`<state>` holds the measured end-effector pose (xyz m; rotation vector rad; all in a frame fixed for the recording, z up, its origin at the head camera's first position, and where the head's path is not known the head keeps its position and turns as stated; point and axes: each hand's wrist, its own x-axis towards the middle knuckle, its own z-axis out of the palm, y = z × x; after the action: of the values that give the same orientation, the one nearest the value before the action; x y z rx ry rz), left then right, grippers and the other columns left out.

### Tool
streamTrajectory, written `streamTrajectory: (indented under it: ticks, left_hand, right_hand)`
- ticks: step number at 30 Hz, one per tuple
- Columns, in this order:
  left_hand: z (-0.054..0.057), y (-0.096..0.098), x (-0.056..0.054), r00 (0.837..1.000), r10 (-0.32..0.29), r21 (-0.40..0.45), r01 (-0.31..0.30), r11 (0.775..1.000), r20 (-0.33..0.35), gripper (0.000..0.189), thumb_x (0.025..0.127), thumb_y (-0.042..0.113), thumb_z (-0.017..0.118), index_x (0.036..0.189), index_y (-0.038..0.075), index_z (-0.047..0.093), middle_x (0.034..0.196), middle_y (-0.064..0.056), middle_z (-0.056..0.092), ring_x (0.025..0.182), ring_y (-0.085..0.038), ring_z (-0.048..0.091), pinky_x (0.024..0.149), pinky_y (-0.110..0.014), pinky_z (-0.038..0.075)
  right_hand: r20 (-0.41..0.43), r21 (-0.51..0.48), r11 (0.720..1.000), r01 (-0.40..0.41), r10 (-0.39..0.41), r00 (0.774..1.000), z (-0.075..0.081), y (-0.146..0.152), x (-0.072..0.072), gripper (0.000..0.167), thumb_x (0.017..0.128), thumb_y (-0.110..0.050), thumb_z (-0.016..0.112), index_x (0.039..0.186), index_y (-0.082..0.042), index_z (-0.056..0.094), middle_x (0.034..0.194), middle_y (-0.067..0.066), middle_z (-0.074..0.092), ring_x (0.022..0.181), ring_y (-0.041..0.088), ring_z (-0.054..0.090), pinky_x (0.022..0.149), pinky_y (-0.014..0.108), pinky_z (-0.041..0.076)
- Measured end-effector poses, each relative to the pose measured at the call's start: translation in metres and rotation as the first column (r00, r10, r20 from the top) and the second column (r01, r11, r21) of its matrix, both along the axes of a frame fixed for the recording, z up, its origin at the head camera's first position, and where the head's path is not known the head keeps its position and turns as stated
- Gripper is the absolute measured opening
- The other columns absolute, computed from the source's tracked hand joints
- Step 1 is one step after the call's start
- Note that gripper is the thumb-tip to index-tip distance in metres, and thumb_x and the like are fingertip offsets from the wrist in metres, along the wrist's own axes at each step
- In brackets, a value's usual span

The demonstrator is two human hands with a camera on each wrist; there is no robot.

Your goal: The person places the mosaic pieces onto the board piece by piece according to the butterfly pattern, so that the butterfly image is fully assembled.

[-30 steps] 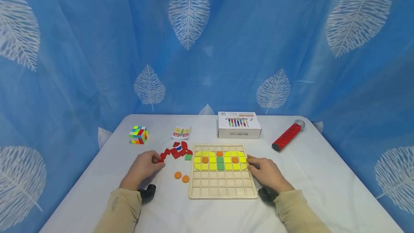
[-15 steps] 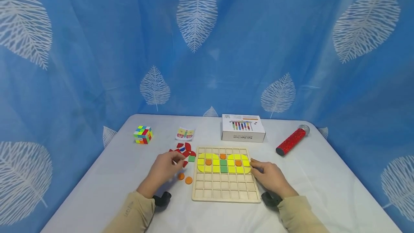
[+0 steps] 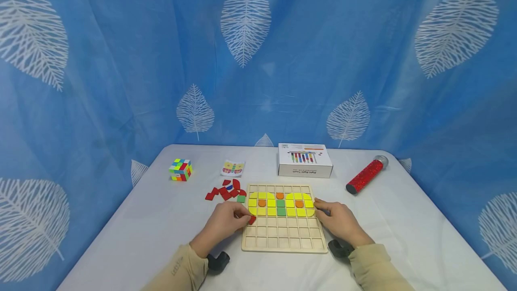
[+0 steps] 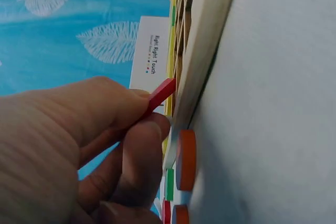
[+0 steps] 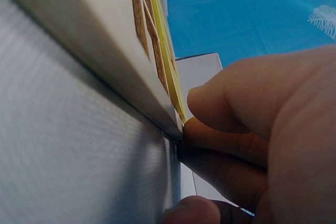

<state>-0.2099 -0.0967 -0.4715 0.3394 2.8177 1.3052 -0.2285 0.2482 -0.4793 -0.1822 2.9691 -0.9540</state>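
Note:
My left hand (image 3: 223, 222) pinches a small red tile (image 4: 162, 94) between thumb and finger. In the head view that tile is at the left edge of the wooden grid board (image 3: 278, 245), just below the yellow tiles (image 3: 262, 211). My right hand (image 3: 342, 222) holds the board's right edge, its thumb (image 5: 210, 100) on the upper side and fingers against the rim. Yellow, green and orange pieces fill part of the grid; its lower rows are bare. Orange discs (image 4: 187, 159) lie beside the board, hidden by my left hand in the head view.
Loose red tiles (image 3: 225, 193) lie left of the board, with a green square (image 3: 241, 199) beside them. Behind them is a pattern card (image 3: 233, 168). A puzzle cube (image 3: 181, 170), a white box (image 3: 305, 160) and a red glittery tube (image 3: 366, 175) stand or lie farther back.
My left hand has moved right from the pile of red tiles to the board's left edge, carrying a red tile. My right hand has stayed at the board's right edge.

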Motion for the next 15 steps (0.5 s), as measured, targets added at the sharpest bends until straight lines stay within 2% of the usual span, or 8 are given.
streamTrajectory:
  ticks: [9,15]
  left_hand:
    - [-0.0016,0.0038,0.0019,0.999,-0.024,-0.054,0.022,0.998,-0.026,0.007,0.087,0.019,0.083,0.094,0.019,0.082,0.082,0.013,0.070,0.078,-0.012,0.059,0.066,-0.021,0.053]
    - [0.0013,0.0048,0.0038,0.999,-0.038,-0.079,0.037,0.996,-0.012,0.009,0.087,0.019,0.082,0.096,0.018,0.083,0.084,0.013,0.070,0.079,-0.011,0.058,0.068,-0.022,0.052]
  right_hand:
    - [-0.011,-0.006,1.000,-0.010,0.010,1.000,-0.0017,-0.0002,-0.0008,0.041,0.100,-0.023,0.064,0.137,-0.006,0.066,0.149,0.008,0.058,0.143,0.041,0.047,0.114,0.060,0.037]
    - [-0.020,-0.011,1.000,-0.009,0.009,1.000,-0.0009,0.0001,0.0002,0.041,0.099,-0.022,0.064,0.137,-0.006,0.065,0.149,0.010,0.058,0.142,0.042,0.047,0.113,0.060,0.038]
